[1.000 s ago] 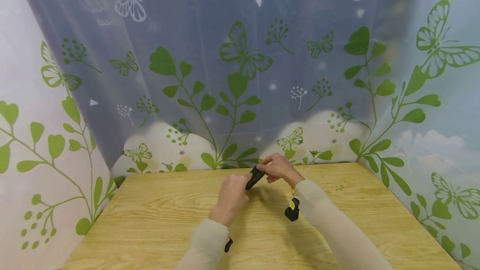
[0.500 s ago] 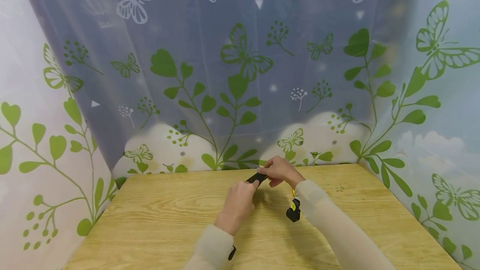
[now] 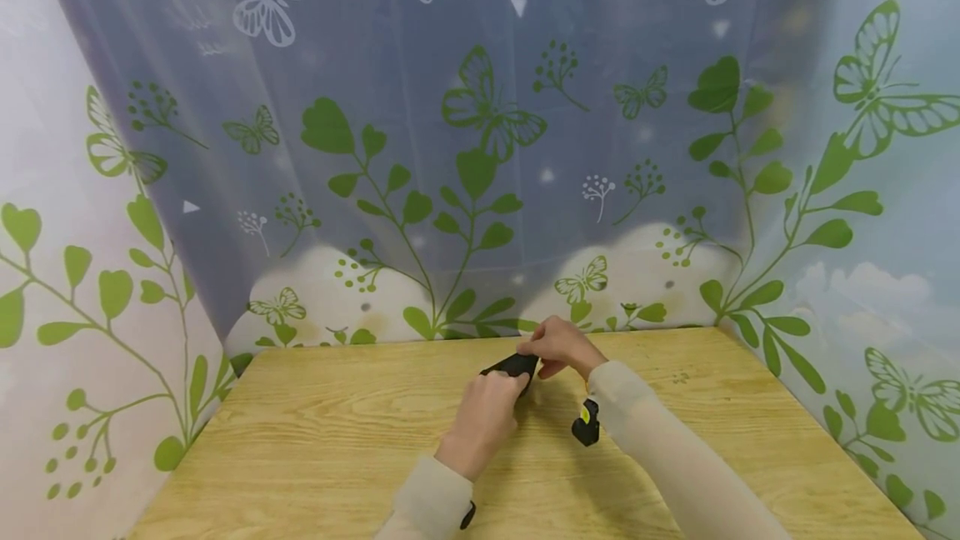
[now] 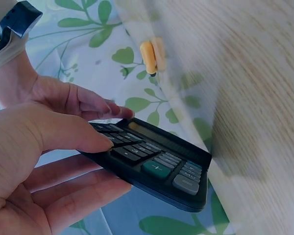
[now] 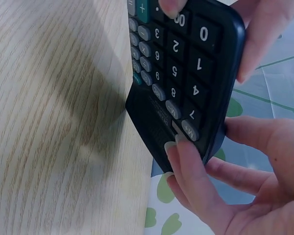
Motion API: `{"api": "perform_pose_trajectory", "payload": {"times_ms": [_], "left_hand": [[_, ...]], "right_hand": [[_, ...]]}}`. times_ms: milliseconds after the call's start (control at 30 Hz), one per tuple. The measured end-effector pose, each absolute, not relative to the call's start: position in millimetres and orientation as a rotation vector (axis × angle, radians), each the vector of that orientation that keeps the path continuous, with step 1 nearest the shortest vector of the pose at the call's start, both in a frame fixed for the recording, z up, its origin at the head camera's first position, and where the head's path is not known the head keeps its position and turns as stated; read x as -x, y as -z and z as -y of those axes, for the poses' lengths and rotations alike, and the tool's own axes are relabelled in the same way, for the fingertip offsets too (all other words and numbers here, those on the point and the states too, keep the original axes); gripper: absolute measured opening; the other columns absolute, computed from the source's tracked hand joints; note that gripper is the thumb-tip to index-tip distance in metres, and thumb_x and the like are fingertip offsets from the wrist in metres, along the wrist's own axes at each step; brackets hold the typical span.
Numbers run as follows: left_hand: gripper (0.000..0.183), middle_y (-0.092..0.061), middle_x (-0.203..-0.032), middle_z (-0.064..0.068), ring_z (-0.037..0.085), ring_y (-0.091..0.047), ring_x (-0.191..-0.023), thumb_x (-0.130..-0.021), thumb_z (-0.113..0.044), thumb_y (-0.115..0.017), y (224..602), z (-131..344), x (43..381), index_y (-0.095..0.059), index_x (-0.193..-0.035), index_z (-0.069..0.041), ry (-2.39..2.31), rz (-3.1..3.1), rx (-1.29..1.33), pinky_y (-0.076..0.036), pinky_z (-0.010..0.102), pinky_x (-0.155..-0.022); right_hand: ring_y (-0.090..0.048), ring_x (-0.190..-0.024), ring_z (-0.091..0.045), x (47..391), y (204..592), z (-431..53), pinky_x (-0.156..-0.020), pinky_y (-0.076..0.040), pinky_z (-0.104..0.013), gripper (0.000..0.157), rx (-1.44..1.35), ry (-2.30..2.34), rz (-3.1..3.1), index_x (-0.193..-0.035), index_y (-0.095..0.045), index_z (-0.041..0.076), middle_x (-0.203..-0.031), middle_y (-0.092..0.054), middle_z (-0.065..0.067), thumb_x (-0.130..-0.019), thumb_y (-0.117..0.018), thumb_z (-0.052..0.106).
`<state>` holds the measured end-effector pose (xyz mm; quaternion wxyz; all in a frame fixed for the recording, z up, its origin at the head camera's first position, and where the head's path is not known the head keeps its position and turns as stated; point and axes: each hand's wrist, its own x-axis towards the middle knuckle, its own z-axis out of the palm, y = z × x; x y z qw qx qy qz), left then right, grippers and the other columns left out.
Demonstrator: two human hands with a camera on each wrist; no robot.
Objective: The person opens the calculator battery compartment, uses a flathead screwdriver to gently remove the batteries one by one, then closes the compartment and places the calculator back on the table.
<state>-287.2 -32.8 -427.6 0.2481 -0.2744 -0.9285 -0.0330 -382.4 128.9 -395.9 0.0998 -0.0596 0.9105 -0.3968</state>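
Above the table (image 3: pixel 315 432), toward its far edge, I hold the black calculator (image 5: pixel 196 58): my left hand (image 3: pixel 483 415) grips its keypad end (thumb on top, by the 00 key), and my right hand (image 3: pixel 564 347), nearer the table's far edge, pinches the display end.

"How many calculators (image 4: pixel 154 159) are there?"

"One, with ten single-digit keys (image 5: pixel 174 71), one double-zero key (image 5: pixel 179 27) and two green keys (image 4: pixel 157 169) in sight."

"What comes next?"

"One left hand (image 3: pixel 483 415) and one right hand (image 3: pixel 560 346), so two hands."

"Sleeves (image 3: pixel 675 440)?"

"Two, and two black wrist cameras (image 3: pixel 587 423). Then one tabletop (image 3: pixel 322 432)."

"And the butterflies (image 3: pixel 493 102) in the head view?"

"Eleven: three white, eight green."

"White triangles (image 3: pixel 519 6)?"

"Three."

"Anything else?"

"One orange item (image 4: pixel 148 58) in the left wrist view, too unclear to name."
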Motion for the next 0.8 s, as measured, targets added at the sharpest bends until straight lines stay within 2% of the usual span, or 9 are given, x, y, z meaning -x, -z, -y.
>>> {"api": "perform_pose_trajectory", "payload": {"times_ms": [233, 367, 533, 800], "left_hand": [[0.037, -0.08, -0.1, 0.008, 0.024, -0.077, -0.089, -0.082, -0.004, -0.084, 430.8, 31.5, 285.0, -0.078, -0.117, -0.014, 0.091, 2.518, 0.761, -0.067, 0.038, -0.075], [0.036, -0.081, -0.102, 0.007, 0.023, -0.077, -0.089, -0.084, -0.005, -0.083, 433.9, 31.3, 284.3, -0.079, -0.118, -0.013, 0.127, 2.509, 0.765, -0.067, 0.036, -0.075], [0.029, -0.08, -0.096, 0.007, 0.022, -0.077, -0.087, -0.084, -0.007, -0.083, 437.3, 31.2, 284.0, -0.079, -0.112, -0.012, 0.183, 2.52, 0.732, -0.067, 0.035, -0.073], [0.029, -0.08, -0.096, 0.007, 0.025, -0.077, -0.085, -0.079, -0.014, -0.088, 437.3, 35.5, 287.1, -0.081, -0.107, -0.014, 0.285, 2.579, 0.643, -0.066, 0.035, -0.068]], "right_hand": [[-0.073, -0.061, -0.017, 382.8, 396.8, -128.7, -0.061, -0.065, -0.03, 0.022, 0.187, 1.169, -2.703, -0.095, -0.08, 0.002, -0.084, -0.074, -0.013, -0.095, -0.074, 0.023], [-0.073, -0.061, -0.016, 381.3, 396.3, -128.5, -0.063, -0.066, -0.031, 0.021, 0.203, 1.181, -2.69, -0.094, -0.08, 0.0, -0.085, -0.076, -0.014, -0.095, -0.074, 0.021], [-0.073, -0.06, -0.015, 381.7, 397.1, -128.8, -0.063, -0.066, -0.032, 0.021, 0.201, 1.182, -2.683, -0.097, -0.079, -0.002, -0.09, -0.077, -0.015, -0.095, -0.074, 0.018], [-0.071, -0.056, -0.015, 383.8, 397.1, -130.4, -0.059, -0.066, -0.031, 0.018, 0.19, 1.19, -2.682, -0.092, -0.079, -0.003, -0.086, -0.076, -0.016, -0.094, -0.075, 0.015]]}}
